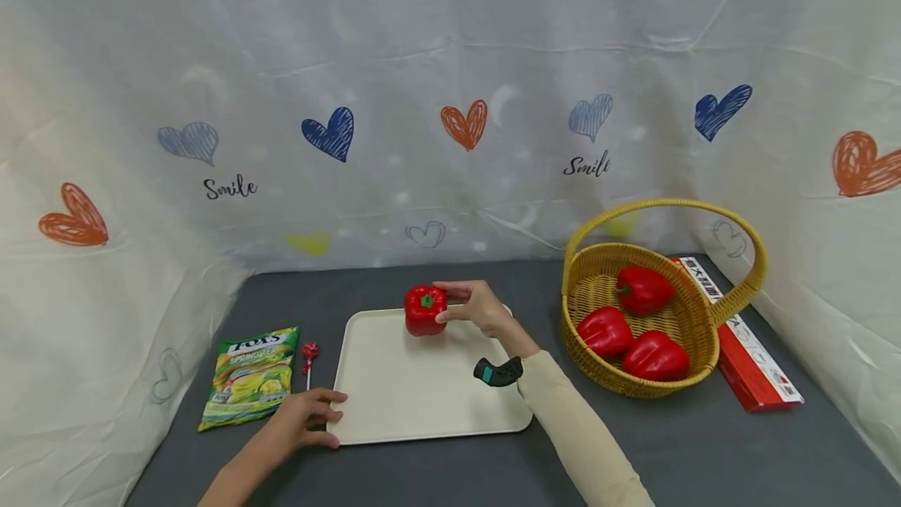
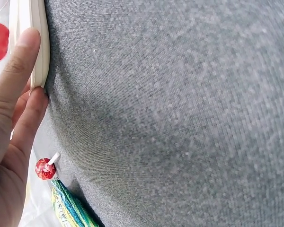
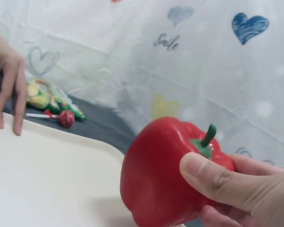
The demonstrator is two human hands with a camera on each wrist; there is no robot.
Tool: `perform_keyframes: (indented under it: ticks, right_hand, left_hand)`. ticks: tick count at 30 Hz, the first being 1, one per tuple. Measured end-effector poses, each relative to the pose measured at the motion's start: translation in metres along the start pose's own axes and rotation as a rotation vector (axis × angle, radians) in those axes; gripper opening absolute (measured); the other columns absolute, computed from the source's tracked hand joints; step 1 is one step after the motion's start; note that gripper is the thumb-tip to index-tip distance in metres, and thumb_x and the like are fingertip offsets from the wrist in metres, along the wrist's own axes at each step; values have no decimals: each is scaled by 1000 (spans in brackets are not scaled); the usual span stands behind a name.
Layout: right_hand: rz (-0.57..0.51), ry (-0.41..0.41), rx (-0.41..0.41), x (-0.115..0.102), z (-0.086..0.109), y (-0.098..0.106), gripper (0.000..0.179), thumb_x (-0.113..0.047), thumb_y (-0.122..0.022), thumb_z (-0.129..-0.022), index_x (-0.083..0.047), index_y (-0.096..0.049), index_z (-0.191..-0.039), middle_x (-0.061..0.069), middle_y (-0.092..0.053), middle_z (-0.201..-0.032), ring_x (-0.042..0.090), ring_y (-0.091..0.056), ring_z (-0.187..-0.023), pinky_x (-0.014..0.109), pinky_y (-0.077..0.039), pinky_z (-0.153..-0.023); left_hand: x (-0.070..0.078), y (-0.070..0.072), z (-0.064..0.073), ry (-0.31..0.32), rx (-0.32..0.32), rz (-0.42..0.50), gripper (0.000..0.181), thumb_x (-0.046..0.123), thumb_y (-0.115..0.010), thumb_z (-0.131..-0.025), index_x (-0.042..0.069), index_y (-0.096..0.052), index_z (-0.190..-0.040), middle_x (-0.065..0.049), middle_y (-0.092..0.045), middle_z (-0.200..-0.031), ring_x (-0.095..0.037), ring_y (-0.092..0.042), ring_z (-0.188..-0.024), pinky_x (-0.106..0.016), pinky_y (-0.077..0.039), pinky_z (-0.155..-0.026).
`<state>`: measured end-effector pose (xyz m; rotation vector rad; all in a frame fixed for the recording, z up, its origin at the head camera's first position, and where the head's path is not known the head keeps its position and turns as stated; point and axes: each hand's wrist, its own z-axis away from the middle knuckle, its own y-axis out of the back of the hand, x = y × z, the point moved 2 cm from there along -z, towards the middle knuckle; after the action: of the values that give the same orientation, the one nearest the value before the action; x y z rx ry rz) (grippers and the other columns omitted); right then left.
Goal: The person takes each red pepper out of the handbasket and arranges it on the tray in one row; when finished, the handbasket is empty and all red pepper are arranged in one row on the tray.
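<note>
My right hand point(image 1: 482, 310) grips a red bell pepper point(image 1: 425, 311) with a green stem, thumb on one side and fingers behind it. The pepper is over the far part of a cream rectangular tray point(image 1: 429, 390); whether it touches the tray I cannot tell. In the right wrist view the pepper point(image 3: 165, 175) is tilted, its stem toward the upper right. At the tray's near left corner, my left hand point(image 1: 303, 421) holds the rim between thumb and fingers. The left wrist view shows the thumb against the tray's side point(image 2: 40, 61).
A yellow wicker basket point(image 1: 579, 350) with a tall handle holds three red bell peppers on the right. Behind it lies a long red and white box point(image 1: 756, 370). Left of the tray are a red lollipop point(image 1: 310, 351) and a green candy bag point(image 1: 252, 378). A printed curtain stands behind.
</note>
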<state>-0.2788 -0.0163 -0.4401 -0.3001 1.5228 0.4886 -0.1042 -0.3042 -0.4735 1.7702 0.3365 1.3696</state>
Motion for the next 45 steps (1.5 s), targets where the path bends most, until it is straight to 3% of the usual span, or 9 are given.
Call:
perform_keyframes:
  ticks: [8,21,32,45]
  right_hand:
    - [29,10,-39,2,-21,-27,56,0,-79,-76,-5,-61,-128,14,-62,-125,28,-58,-116,33,-55,-83]
    - [46,6,-39,-4,-41,-60,55,-2,-80,-75,-6,-62,-127,13,-64,-123,26,-59,-114,31,-55,-84]
    - [84,16,-25,-3,-51,-73,56,-8,-82,-75,-8,-63,-127,10,-66,-120,24,-61,-111,28,-55,-82]
    - [76,25,-90,-2,-54,-89,58,-9,-79,-79,-8,-58,-132,8,-63,-121,24,-55,-111,34,-52,-89]
  left_hand:
    - [0,-2,-3,-35,25,6,27,18,-84,-70,0,-74,-87,-20,-66,-107,-13,-67,-90,-24,-57,-71]
    - [1,-3,-7,39,-13,42,29,17,-84,-70,-1,-74,-91,-18,-65,-110,-23,-67,-94,-25,-56,-75]
    - [7,1,-8,81,-19,81,30,11,-84,-69,-3,-73,-94,-20,-64,-113,-26,-66,-96,-28,-57,-77]
    - [2,3,1,100,-20,62,29,15,-84,-69,0,-74,-92,-17,-64,-113,-20,-66,-95,-25,-56,-76]
